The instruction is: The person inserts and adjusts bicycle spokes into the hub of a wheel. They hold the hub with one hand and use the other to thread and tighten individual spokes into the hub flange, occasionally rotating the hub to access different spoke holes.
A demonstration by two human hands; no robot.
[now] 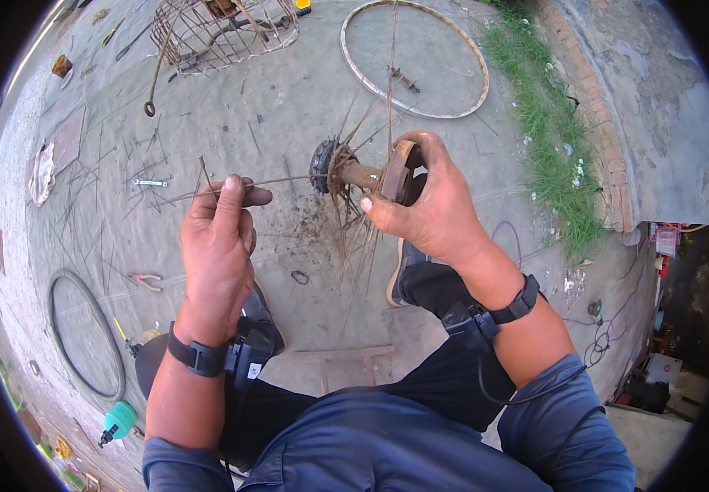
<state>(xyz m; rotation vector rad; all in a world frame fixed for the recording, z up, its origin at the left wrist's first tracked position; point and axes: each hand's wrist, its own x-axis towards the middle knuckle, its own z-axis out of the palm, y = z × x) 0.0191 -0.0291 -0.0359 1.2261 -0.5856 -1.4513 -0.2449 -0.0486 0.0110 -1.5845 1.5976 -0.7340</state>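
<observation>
My right hand point(440, 205) is wrapped round the flange end of a rusty bicycle wheel hub point(363, 175), thumb and fingers gripping it. The hub lies roughly sideways, with a dark toothed sprocket point(320, 166) at its left end. Several thin rusty spokes still hang from the flanges, pointing up and down. Between thumb and fingers of my left hand point(222, 238), closed in a pinch, is one long spoke point(285, 179) that runs across to the hub's left end. Whether this spoke is still hooked into the flange I cannot tell.
A bare wheel rim point(344, 39) lies far off with a rusty axle point(404, 79) inside it. A wire basket point(223, 53) stands far left. On the left are a wrench point(151, 183), pliers point(146, 281), a tyre point(53, 312), scattered spokes and a green spray bottle point(118, 421). Grass point(576, 205) borders the right.
</observation>
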